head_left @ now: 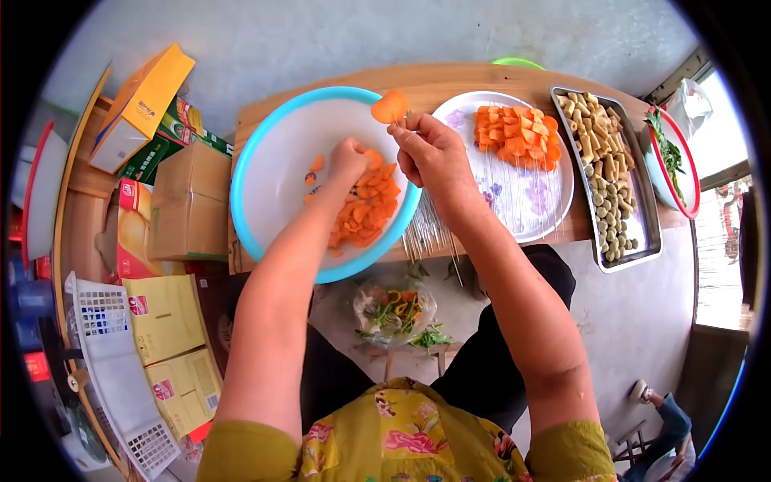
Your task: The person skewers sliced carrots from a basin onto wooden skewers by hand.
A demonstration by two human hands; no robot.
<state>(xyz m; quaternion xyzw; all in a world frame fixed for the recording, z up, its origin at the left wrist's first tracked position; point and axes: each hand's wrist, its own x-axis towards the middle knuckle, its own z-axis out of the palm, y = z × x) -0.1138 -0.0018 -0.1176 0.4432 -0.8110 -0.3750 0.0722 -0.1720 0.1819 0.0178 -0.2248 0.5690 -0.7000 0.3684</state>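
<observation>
My left hand is down inside the blue-rimmed white basin, its fingers closed at the edge of the orange carrot slices; what they hold is hidden. Above the basin's right rim, my right hand pinches a thin skewer with a carrot slice on its tip. Below that hand, a bundle of thin skewers lies between basin and plate. On the white flowered plate, skewered carrot slices are piled with their sticks pointing toward me.
Right of the plate, a metal tray holds brown and greenish pieces, beside a red-rimmed bowl of greens. Cartons stand left. A plastic bag of scraps sits below the table edge. A seated person's leg shows lower right.
</observation>
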